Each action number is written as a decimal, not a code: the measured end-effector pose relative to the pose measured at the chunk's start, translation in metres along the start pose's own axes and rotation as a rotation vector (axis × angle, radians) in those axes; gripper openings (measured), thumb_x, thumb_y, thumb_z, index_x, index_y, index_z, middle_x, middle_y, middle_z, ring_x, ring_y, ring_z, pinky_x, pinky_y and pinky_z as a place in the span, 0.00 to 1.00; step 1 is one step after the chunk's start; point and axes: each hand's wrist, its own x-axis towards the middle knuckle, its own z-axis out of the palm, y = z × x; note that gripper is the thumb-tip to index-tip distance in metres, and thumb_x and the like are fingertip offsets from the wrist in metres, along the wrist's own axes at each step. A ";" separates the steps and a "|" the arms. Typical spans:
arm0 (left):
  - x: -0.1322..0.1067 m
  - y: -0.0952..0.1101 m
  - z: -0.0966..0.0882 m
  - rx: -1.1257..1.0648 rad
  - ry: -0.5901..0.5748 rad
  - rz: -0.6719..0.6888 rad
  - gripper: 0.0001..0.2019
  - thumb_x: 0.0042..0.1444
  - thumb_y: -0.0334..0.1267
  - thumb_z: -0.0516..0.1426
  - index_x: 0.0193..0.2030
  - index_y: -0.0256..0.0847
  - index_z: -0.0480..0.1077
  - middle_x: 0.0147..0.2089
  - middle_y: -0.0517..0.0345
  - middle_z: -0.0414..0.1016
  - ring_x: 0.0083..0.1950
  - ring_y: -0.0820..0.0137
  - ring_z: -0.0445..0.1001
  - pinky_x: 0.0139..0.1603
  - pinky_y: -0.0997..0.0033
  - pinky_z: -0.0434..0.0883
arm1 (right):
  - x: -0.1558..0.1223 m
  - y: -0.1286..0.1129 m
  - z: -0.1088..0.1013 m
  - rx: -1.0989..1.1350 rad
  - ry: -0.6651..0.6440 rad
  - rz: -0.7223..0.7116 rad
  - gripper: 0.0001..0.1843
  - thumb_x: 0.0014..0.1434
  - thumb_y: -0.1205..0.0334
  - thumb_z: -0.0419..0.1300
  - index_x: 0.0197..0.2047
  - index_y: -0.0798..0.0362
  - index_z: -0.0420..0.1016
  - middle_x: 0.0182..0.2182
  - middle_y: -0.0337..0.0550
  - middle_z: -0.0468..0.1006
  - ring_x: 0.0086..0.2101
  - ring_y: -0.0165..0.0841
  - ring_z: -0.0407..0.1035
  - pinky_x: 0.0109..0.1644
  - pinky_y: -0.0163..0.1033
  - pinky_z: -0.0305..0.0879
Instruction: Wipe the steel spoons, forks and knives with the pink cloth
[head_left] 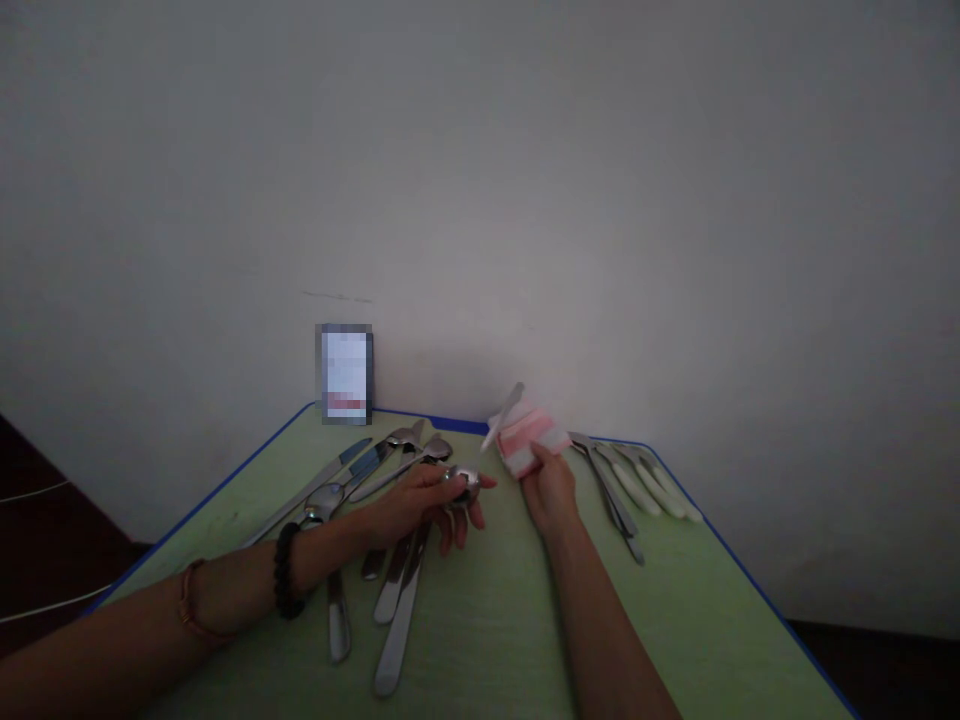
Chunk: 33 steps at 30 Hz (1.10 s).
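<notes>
Nearest: left forearm, wearing a black bead bracelet (286, 570) and a thin band, lying across the green table (487, 640). Far left, against the wall: small card (346, 373), blurred, unreadable. Left group: knives and spoons (375, 470), loose and overlapping, some under the left hand. Left hand (420, 500): fingers closed around the bowl end of a spoon (504, 412), handle tilted up and to the right. Right hand (551, 490): gripping a folded pink-and-white cloth (529, 440), which touches the spoon's handle near its tip. Right group: white-handled cutlery (645, 485), side by side near the table's blue edge, beside grey metal pieces.
</notes>
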 end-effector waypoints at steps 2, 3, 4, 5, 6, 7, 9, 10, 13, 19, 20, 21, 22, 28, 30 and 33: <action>0.000 0.001 0.002 0.054 0.017 -0.008 0.25 0.55 0.56 0.59 0.49 0.36 0.75 0.39 0.49 0.78 0.29 0.69 0.75 0.23 0.75 0.69 | -0.005 0.000 0.001 0.014 -0.129 0.109 0.10 0.50 0.73 0.60 0.37 0.55 0.75 0.28 0.40 0.81 0.33 0.33 0.76 0.39 0.36 0.73; 0.001 0.001 0.002 0.085 0.033 -0.020 0.24 0.55 0.56 0.59 0.46 0.36 0.76 0.38 0.50 0.78 0.29 0.69 0.75 0.24 0.74 0.70 | -0.008 0.000 0.002 0.016 -0.200 0.183 0.09 0.51 0.72 0.60 0.37 0.56 0.75 0.29 0.42 0.81 0.33 0.34 0.76 0.38 0.37 0.74; 0.001 0.001 0.003 0.115 0.053 -0.035 0.23 0.56 0.56 0.58 0.42 0.35 0.77 0.35 0.50 0.78 0.28 0.70 0.74 0.25 0.74 0.70 | -0.012 0.000 0.004 0.015 -0.265 0.261 0.08 0.52 0.71 0.59 0.37 0.57 0.75 0.29 0.43 0.81 0.33 0.34 0.76 0.36 0.37 0.73; 0.002 0.001 0.004 0.139 0.072 -0.051 0.23 0.56 0.57 0.57 0.38 0.35 0.77 0.31 0.51 0.77 0.27 0.70 0.73 0.25 0.73 0.70 | -0.016 -0.001 0.006 0.010 -0.326 0.339 0.08 0.53 0.69 0.58 0.37 0.58 0.75 0.30 0.45 0.81 0.31 0.35 0.76 0.34 0.37 0.73; 0.003 0.000 0.004 0.155 0.089 -0.065 0.24 0.56 0.57 0.56 0.35 0.34 0.77 0.28 0.52 0.76 0.25 0.70 0.73 0.25 0.72 0.70 | -0.019 -0.001 0.008 0.007 -0.375 0.401 0.08 0.54 0.67 0.58 0.37 0.59 0.76 0.29 0.46 0.81 0.30 0.35 0.75 0.31 0.37 0.72; 0.004 0.000 0.004 0.161 0.105 -0.074 0.25 0.56 0.58 0.56 0.32 0.34 0.76 0.26 0.52 0.76 0.24 0.70 0.72 0.24 0.72 0.70 | -0.023 -0.002 0.011 0.016 -0.407 0.430 0.09 0.55 0.66 0.57 0.38 0.59 0.76 0.29 0.47 0.81 0.28 0.34 0.74 0.28 0.36 0.70; 0.006 -0.001 0.005 0.145 0.141 -0.076 0.25 0.54 0.60 0.57 0.33 0.34 0.75 0.28 0.50 0.78 0.23 0.70 0.73 0.23 0.72 0.69 | -0.028 -0.003 0.015 0.049 -0.434 0.449 0.11 0.56 0.64 0.55 0.40 0.58 0.75 0.31 0.46 0.82 0.27 0.34 0.74 0.27 0.37 0.69; 0.007 -0.002 0.005 0.132 0.159 -0.076 0.25 0.53 0.60 0.58 0.34 0.34 0.74 0.31 0.50 0.79 0.23 0.69 0.73 0.22 0.72 0.69 | -0.030 -0.004 0.017 0.062 -0.436 0.454 0.12 0.58 0.62 0.54 0.41 0.58 0.75 0.32 0.46 0.82 0.28 0.35 0.74 0.28 0.37 0.70; 0.007 -0.001 0.006 0.132 0.207 -0.104 0.26 0.52 0.61 0.58 0.35 0.35 0.73 0.32 0.50 0.80 0.23 0.69 0.75 0.21 0.73 0.69 | -0.034 -0.005 0.020 0.046 -0.448 0.493 0.17 0.62 0.56 0.52 0.46 0.57 0.75 0.35 0.46 0.82 0.33 0.36 0.75 0.34 0.40 0.71; 0.006 0.003 0.006 0.254 0.209 -0.146 0.27 0.52 0.62 0.55 0.27 0.35 0.70 0.26 0.52 0.78 0.18 0.71 0.72 0.20 0.72 0.68 | -0.036 -0.005 0.025 -0.001 -0.454 0.513 0.26 0.66 0.46 0.44 0.52 0.55 0.72 0.37 0.48 0.82 0.32 0.37 0.75 0.33 0.41 0.70; 0.006 0.003 0.007 0.267 0.205 -0.149 0.26 0.53 0.62 0.55 0.27 0.36 0.70 0.25 0.52 0.78 0.18 0.71 0.72 0.19 0.73 0.68 | -0.036 -0.005 0.026 -0.001 -0.433 0.510 0.26 0.67 0.46 0.43 0.52 0.55 0.72 0.37 0.47 0.82 0.32 0.37 0.75 0.34 0.42 0.71; 0.006 0.003 0.007 0.277 0.206 -0.149 0.26 0.53 0.61 0.54 0.27 0.36 0.69 0.25 0.52 0.78 0.18 0.71 0.72 0.19 0.74 0.67 | -0.036 -0.005 0.027 0.001 -0.413 0.504 0.26 0.67 0.47 0.43 0.52 0.55 0.72 0.37 0.47 0.82 0.33 0.37 0.75 0.35 0.43 0.71; 0.005 0.003 0.007 0.281 0.211 -0.149 0.25 0.53 0.61 0.54 0.29 0.36 0.68 0.25 0.53 0.78 0.18 0.71 0.72 0.18 0.74 0.66 | -0.036 -0.005 0.028 0.006 -0.400 0.496 0.26 0.67 0.47 0.43 0.52 0.55 0.72 0.37 0.47 0.82 0.34 0.37 0.76 0.37 0.43 0.71; 0.004 0.000 0.008 0.263 0.242 -0.131 0.20 0.55 0.58 0.55 0.37 0.41 0.63 0.27 0.55 0.79 0.18 0.69 0.74 0.16 0.75 0.65 | -0.034 -0.008 0.024 0.053 -0.367 0.444 0.27 0.60 0.40 0.49 0.45 0.55 0.75 0.37 0.50 0.82 0.42 0.41 0.75 0.45 0.48 0.71; 0.004 -0.001 0.008 0.247 0.243 -0.128 0.20 0.55 0.57 0.55 0.38 0.41 0.63 0.28 0.55 0.80 0.19 0.68 0.75 0.16 0.74 0.66 | -0.031 -0.008 0.021 0.066 -0.349 0.418 0.26 0.60 0.41 0.49 0.42 0.54 0.75 0.36 0.50 0.82 0.42 0.42 0.76 0.46 0.48 0.71; 0.005 0.000 0.008 0.220 0.256 -0.120 0.19 0.55 0.56 0.55 0.38 0.40 0.65 0.30 0.53 0.79 0.22 0.66 0.76 0.18 0.73 0.67 | -0.029 -0.007 0.020 0.078 -0.319 0.381 0.15 0.59 0.52 0.52 0.36 0.53 0.76 0.33 0.45 0.82 0.38 0.38 0.76 0.46 0.46 0.71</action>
